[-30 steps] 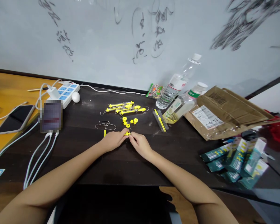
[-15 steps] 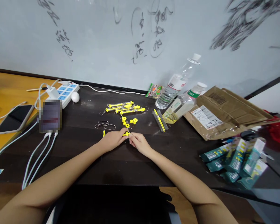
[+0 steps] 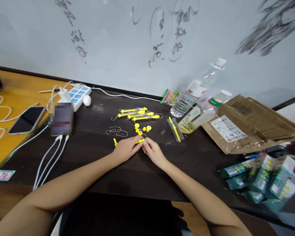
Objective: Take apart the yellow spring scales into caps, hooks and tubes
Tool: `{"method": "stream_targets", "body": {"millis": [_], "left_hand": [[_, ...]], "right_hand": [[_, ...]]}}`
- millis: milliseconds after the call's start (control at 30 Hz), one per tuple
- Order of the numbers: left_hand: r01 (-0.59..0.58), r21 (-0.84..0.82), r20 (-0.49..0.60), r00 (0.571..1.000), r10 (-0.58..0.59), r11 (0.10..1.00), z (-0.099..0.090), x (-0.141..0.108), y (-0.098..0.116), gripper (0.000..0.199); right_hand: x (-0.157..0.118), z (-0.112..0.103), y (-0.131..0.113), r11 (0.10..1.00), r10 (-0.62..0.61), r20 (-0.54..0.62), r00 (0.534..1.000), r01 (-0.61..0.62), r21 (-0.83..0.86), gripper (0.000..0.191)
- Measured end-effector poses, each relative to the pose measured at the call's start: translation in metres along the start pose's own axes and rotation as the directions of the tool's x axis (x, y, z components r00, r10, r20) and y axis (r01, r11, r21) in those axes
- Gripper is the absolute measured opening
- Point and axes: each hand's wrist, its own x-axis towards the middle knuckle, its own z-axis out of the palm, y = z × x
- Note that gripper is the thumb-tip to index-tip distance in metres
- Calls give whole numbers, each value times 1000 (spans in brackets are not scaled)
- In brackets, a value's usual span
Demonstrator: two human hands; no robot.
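Observation:
In front of me, my left hand [image 3: 125, 149] is closed round a yellow spring scale [image 3: 139, 141], mostly hidden by the fingers. My right hand [image 3: 154, 154] pinches a thin metal hook [image 3: 144, 139] at the scale's right end. A yellow end piece [image 3: 115, 142] sticks out left of my left hand; whether it belongs to the same scale I cannot tell. Just beyond my fingers lie several small yellow caps [image 3: 148, 128]. Loose wire hooks [image 3: 116, 131] rest to the left, and several clear-tubed yellow spring scales [image 3: 139, 114] lie side by side farther back.
A bagged yellow scale [image 3: 175, 129], a water bottle [image 3: 189, 98], a second bottle [image 3: 201, 111] and a snack packet [image 3: 170, 97] are behind to the right. Farther right are a cardboard parcel [image 3: 250, 121] and green boxes [image 3: 260, 173]. Leftward stand a power strip [image 3: 79, 97], cables and a phone [image 3: 27, 120].
The whole view has shifted, so things appear farther right and slightly lower. Both hands keep their hold on the spring scale and its hook, and the yellow end piece at left looks more tilted.

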Motion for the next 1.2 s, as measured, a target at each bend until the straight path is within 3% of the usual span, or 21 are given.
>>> {"method": "stream_targets", "body": {"millis": [167, 333, 467, 600, 667, 867, 1000, 1200], "left_hand": [[34, 77, 10, 999, -34, 996, 0, 0, 5, 21], [-36, 89, 55, 998, 32, 995, 1, 1, 0, 27], [-70, 68, 59, 996, 66, 995, 3, 3, -5, 29], [22, 180, -53, 999, -13, 983, 6, 4, -6, 32], [16, 288, -88, 996, 10, 957, 8, 4, -4, 35], [-126, 471, -9, 989, 148, 873, 5, 3, -2, 35], [-145, 465, -19, 985, 174, 874, 4, 4, -4, 30], [-123, 319, -66, 986, 151, 940, -1, 2, -5, 27]], "right_hand": [[0, 0, -3, 996, -32, -15, 999, 31, -83, 29], [0, 1, -3, 997, -43, -37, 998, 40, -72, 36], [1, 2, -1, 994, 58, -24, 998, -55, 90, 39], [4, 3, 3, 936, 133, 82, 988, -153, 318, 40], [5, 2, 5, 923, 119, 111, 987, -152, 354, 40], [8, 1, 6, 921, 158, 121, 980, -191, 341, 38], [8, 3, 6, 919, 172, 112, 979, -201, 341, 40], [7, 2, 2, 905, 196, 110, 975, -222, 362, 50]]}}
